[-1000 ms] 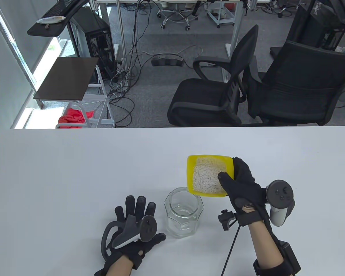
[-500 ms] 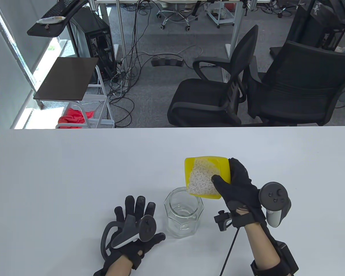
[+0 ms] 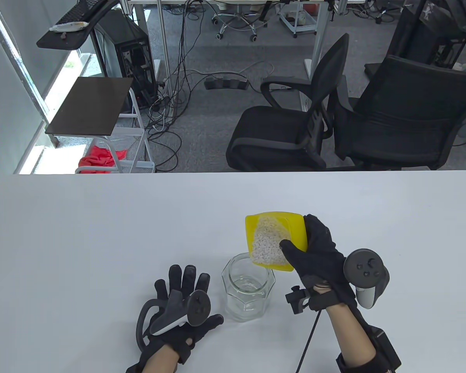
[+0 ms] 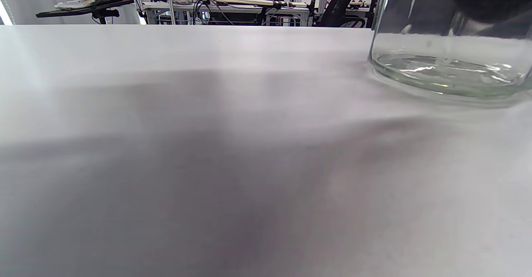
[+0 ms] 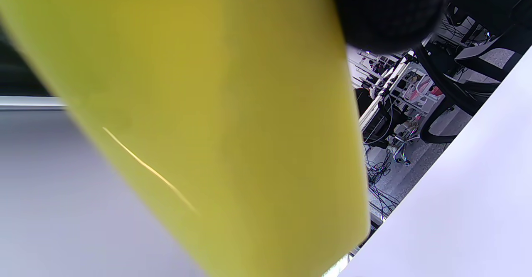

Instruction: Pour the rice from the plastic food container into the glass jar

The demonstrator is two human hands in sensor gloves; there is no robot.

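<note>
Tilting further should be done slowly, with the lowest corner of the yellow container [image 3: 276, 239] kept over the mouth of the glass jar [image 3: 248, 287], so that the rice [image 3: 267, 244] falls inside and none is scattered. The white surface [image 3: 101, 241] carries the jar; black office chairs [image 3: 295, 128] and cables are seen beyond it. The container is gripped, lifted and tipped, by the right hand [image 3: 316, 256]. The left hand [image 3: 182, 311] is laid flat, fingers spread, just beside the jar, holding nothing.
</note>
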